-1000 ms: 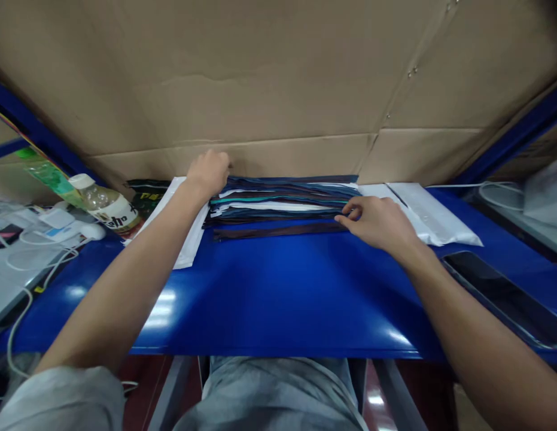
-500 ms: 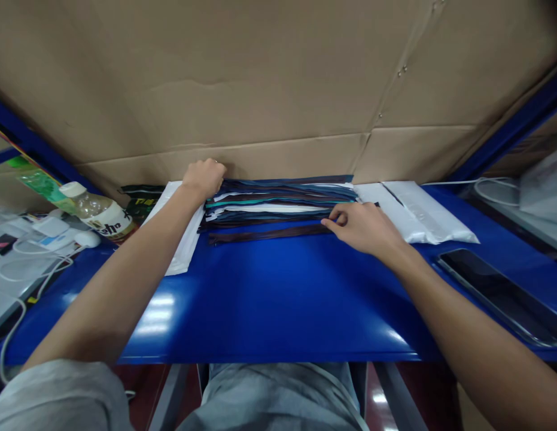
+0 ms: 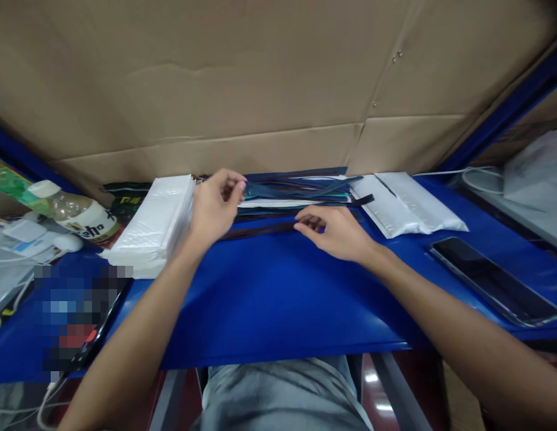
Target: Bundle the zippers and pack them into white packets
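Observation:
My left hand pinches the left end of a dark blue zipper between thumb and forefinger. That zipper lies lifted over a pile of zippers in blue, brown, white and teal, along the back of the table. In front of the pile a dark brown zipper lies across the blue table. My right hand is curled over this brown zipper's right part, with thumb and fingertips at it; the hand hides what lies beneath. A black strip end sticks out behind my right hand.
White plastic packets are stacked at the left, and others lie at the right. A phone is at the right; a bottle, cables and a partly blurred device are at the left. A cardboard wall closes the back.
My left hand has come forward and right from the pile's far left end, drawing up a blue zipper. My right hand has shifted slightly left along the brown zipper. The view has turned a little.

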A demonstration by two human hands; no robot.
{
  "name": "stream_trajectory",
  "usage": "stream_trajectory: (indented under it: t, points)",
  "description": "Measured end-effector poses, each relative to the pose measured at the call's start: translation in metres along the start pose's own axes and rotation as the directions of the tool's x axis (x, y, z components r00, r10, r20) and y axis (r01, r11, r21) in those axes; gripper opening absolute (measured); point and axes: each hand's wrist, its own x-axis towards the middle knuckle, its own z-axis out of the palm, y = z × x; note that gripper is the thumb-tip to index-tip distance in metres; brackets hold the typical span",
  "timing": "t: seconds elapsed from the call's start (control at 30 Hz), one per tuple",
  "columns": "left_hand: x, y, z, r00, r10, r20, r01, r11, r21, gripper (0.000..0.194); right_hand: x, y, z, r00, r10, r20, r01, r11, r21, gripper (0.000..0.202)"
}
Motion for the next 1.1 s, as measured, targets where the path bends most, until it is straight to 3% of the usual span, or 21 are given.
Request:
stream_trajectory:
  t: [0.2, 0.37, 0.6, 0.73, 0.9, 1.0, 1.1]
  points:
    - [-0.046, 0.029, 0.035, 0.965, 0.067, 0.252, -0.029, 0.988, -0.153, 0.009, -0.002, -0.021, 0.020, 1.000, -0.010, 0.026, 0.003, 0.961, 0.276, 0.031]
    - [-0.051, 0.034, 0.041, 0.958, 0.068, 0.278, -0.029, 0.990, -0.141, 0.010, -0.003, -0.019, 0.023, 1.000, 0.019, -0.016, -0.013, 0.963, 0.269, 0.033]
    - [-0.053, 0.040, 0.041, 0.960, 0.083, 0.267, -0.056, 0.993, -0.107, 0.017, -0.004, -0.016, 0.021, 0.993, -0.090, -0.070, 0.097, 0.991, 0.097, 0.020]
    - [-0.052, 0.038, 0.041, 0.961, 0.112, 0.251, -0.099, 0.993, -0.064, 0.016, -0.005, -0.019, 0.018, 0.990, -0.130, -0.051, 0.132, 0.990, 0.041, 0.024]
    - [-0.050, 0.040, 0.039, 0.962, 0.061, 0.266, -0.026, 0.991, -0.133, 0.022, -0.001, -0.022, 0.016, 0.980, -0.195, -0.045, 0.196, 0.980, 0.025, 0.023]
    - [-0.043, 0.038, 0.033, 0.971, 0.035, 0.237, -0.012, 0.995, -0.098, 0.025, 0.006, -0.007, 0.005, 0.965, -0.253, -0.074, 0.240, 0.959, -0.153, 0.024]
    - [-0.029, 0.023, 0.012, 0.986, -0.038, 0.159, 0.019, 0.993, 0.118, 0.022, 0.011, 0.028, -0.025, 0.970, -0.185, -0.155, 0.123, 0.931, -0.344, 0.019]
